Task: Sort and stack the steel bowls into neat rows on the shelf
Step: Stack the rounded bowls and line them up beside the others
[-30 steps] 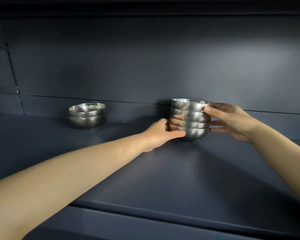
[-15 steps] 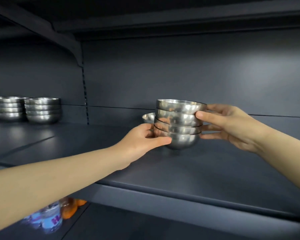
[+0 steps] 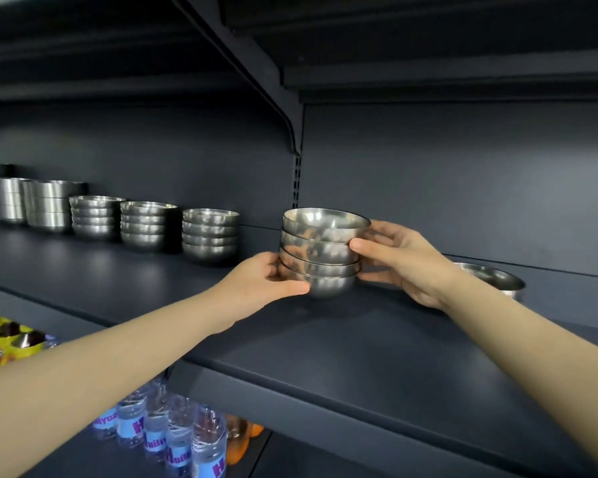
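The room shows a dark blue-grey store shelf [image 3: 359,343] with a plain back panel [image 3: 463,188] and a metal bracket [image 3: 283,108] running down from the top of the frame. One level lower, at the lower left of the frame, stand water bottles [image 3: 173,439] with blue labels, and yellow packages [image 3: 0,339] are at the left edge.

In the head view, part of the sorting looks done. Along the back, in the left half of the frame, three stacks of steel bowls [image 3: 210,236] stand side by side in a row, and further left are taller steel containers [image 3: 49,205]. At the right of the frame a loose steel bowl [image 3: 491,276] waits near the back panel, partly hidden by the wrist, so I judge that some work is left.

In the middle of the frame the person holds a stack of four steel bowls [image 3: 320,257], well apart from the finished row and to its right. The left hand [image 3: 256,284] grips the lowest bowl: the thumb lies across its front, and the fingers curl behind its left side. The right hand [image 3: 404,260] grips the stack from the other side, with the thumb pressed on the second bowl and the fingers curled behind. The bowls sit a little crooked in each other. I cannot tell if the lowest bowl touches the board or hangs just above it.
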